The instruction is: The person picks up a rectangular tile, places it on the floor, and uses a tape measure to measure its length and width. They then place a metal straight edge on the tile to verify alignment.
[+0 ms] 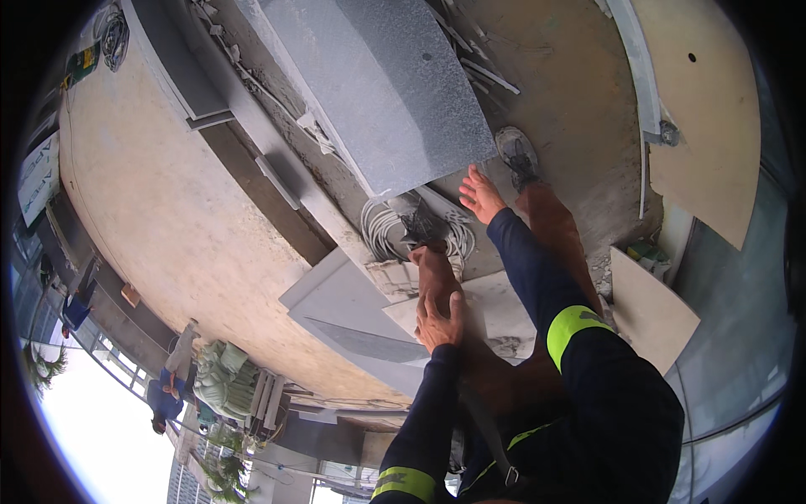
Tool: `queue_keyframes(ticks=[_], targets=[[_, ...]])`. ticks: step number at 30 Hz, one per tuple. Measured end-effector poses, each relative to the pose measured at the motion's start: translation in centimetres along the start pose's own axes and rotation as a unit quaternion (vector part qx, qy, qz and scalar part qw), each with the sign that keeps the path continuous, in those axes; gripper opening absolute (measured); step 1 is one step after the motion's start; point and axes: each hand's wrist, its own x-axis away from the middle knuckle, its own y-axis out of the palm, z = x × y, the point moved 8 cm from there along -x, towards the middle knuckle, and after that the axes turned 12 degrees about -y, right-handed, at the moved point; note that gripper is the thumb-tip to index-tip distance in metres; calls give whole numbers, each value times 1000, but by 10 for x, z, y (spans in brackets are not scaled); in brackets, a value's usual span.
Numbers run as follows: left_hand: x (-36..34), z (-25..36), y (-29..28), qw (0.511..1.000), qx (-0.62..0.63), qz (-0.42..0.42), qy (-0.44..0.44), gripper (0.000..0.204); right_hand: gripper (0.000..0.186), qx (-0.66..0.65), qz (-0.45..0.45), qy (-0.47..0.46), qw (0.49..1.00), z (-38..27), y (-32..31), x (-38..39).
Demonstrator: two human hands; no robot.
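Note:
My left hand (439, 323) rests on the brown trouser leg at my knee, its fingers spread and holding nothing. Farther forward, my right hand (481, 195) reaches out with fingers apart, close to the near right corner of a large grey stone slab (403, 109). Whether its fingertips touch the slab I cannot tell. One part of the slab's speckled face looks darker than the rest. My dusty shoes (517, 151) stand at the slab's near end, one on each side of its corner.
A coil of pale cable (382, 228) lies by my left foot. Grey sheet pieces (348, 294) lie to the left, beside a broad beige surface (193, 210). Thin offcut strips (489, 76) litter the floor beyond. A beige panel (705, 109) stands at right. Two people (165, 395) are in the left distance.

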Motion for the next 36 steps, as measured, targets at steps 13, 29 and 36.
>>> queue_keyframes(ticks=[13, 29, 36], targets=[[-58, -46, -30, 998, 11, -19, 63, 87, 72, -85, 176, -78, 978, 56, 18, -72], [-50, -16, -49, 997, -8, -18, 76, 89, 82, 422, 34, -163, 891, 39, -14, 29], [-33, 10, -40, 983, 56, 66, 161, 90, 62, 497, 27, -195, 845, -54, -135, 145]])
